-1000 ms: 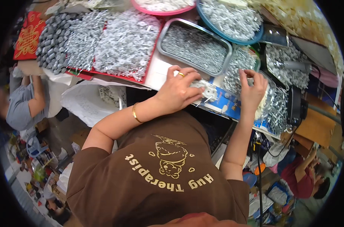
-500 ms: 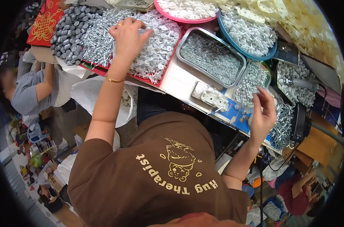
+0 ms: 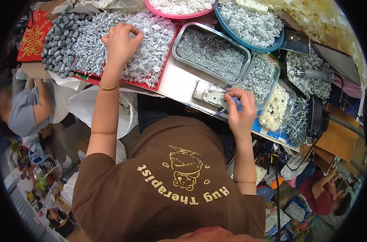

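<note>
Holding the left hand (image 3: 123, 42) over silvery screws (image 3: 88, 52), far left, narrow in grip; touching a nearer white piece (image 3: 214, 97) with the right hand (image 3: 242, 109); cannot tell whether gripping.

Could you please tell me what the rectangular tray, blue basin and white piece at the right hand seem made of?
Rectangular tray: probably metal, its grey rim smooth and shiny.
Blue basin: likely plastic, evenly coloured with a slight gloss.
White piece at the right hand: apparently moulded plastic, pale and smooth with neat holes.
</note>
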`<state>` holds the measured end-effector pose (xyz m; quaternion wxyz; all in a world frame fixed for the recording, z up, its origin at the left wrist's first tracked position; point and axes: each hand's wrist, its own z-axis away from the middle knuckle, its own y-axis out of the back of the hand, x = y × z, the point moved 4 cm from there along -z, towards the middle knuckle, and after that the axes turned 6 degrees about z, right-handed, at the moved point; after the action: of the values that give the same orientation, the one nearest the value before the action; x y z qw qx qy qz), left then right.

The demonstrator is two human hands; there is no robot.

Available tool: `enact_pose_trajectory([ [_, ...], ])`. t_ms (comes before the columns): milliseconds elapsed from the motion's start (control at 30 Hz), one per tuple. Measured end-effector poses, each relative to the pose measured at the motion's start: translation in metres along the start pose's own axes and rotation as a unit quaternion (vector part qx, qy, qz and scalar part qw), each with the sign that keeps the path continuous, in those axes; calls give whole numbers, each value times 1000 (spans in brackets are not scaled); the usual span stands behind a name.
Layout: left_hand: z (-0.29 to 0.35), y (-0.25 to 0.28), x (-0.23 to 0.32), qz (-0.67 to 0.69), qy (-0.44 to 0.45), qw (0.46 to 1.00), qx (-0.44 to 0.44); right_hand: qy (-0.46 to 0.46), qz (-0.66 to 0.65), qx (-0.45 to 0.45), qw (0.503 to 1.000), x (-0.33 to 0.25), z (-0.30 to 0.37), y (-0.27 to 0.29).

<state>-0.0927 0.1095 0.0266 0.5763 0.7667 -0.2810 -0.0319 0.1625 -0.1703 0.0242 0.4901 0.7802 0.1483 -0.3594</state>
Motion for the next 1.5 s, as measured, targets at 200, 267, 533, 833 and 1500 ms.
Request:
enact_pose_trajectory([
  [200, 10, 20, 14, 42, 21, 998, 36, 117, 97, -3, 988, -17, 2, 3],
  [267, 18, 25, 27, 296, 60, 951, 67, 81, 96, -61, 990, -15, -5, 8],
  [533, 100, -9, 158, 457, -194, 841, -215, -27, 71, 112, 991, 15, -99, 45],
  [833, 126, -40, 174, 424, -176, 873, -168, 67, 282, 189, 938, 37, -167, 18],
  [1500, -54, -24, 88, 93, -144, 977, 124, -56, -255, 60, 964, -2, -123, 14],
])
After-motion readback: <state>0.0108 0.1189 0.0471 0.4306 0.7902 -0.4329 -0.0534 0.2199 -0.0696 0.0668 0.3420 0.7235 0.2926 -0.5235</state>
